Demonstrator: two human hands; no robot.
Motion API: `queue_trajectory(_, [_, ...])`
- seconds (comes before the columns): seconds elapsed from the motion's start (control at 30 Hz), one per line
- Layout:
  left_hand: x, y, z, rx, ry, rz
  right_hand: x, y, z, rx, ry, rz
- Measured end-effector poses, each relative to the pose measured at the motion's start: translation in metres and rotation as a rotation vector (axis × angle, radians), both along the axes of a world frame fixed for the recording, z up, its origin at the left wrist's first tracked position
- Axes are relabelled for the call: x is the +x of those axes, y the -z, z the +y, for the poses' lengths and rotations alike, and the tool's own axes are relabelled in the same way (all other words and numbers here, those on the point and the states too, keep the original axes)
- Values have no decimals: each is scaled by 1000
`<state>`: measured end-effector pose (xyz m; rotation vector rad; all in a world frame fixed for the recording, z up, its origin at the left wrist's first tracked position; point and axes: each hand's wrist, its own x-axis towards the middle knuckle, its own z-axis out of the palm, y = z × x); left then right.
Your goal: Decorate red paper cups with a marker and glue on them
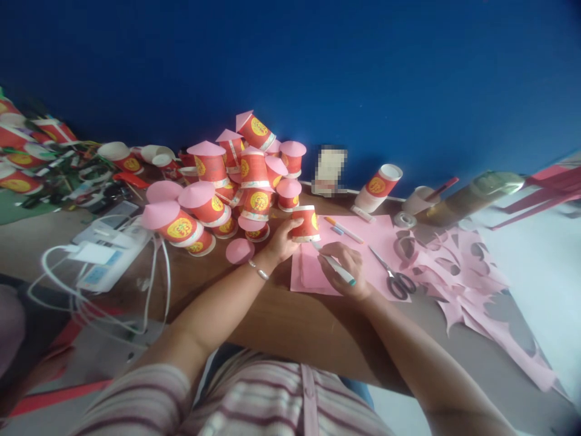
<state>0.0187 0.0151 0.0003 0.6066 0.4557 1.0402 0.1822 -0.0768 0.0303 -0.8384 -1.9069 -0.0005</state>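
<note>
My left hand (284, 240) is closed round a red paper cup (305, 224) with a yellow emblem, its white rim facing down. In my right hand (347, 266) is a white marker (340, 270) with a green end, its tip slanting up close to the cup's lower edge. Whether the tip touches the cup I cannot tell. Beneath both hands lies a stack of pink paper sheets (313, 280). Left of my left hand, a pink paper cone (239, 251) rests on the brown table, beside a pile of red cups with pink cone tops (257, 203).
Black-handled scissors (400, 284) lie right of my right hand, before pink paper scraps (472, 272). Behind are an orange pen (347, 230), a tilted cup stack (379, 188) and a roll of tape (405, 220). A power strip (102, 266) with looping white cables occupies the left.
</note>
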Motion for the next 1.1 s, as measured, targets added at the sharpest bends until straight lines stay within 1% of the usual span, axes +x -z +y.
queue_trajectory(0.13, [-1,-2,-1,18,17,2,1,2,1,-6,17,-11])
queue_trajectory(0.3, [-2,-2,0,-44,29,-6,3,2,1,-4,22,2])
queue_trajectory(0.47, [-3,-3,0,-101,7,-26,3,1,1,-21,35,16])
queue_trajectory(0.7, [-2,-6,-1,-87,39,-22,4,1,3,-6,74,30])
queue_trajectory(0.97, [0,-5,0,-80,68,8,9,7,4,-84,114,41])
queue_trajectory(1.1, [1,-4,-1,-51,78,30,8,6,4,-81,105,26])
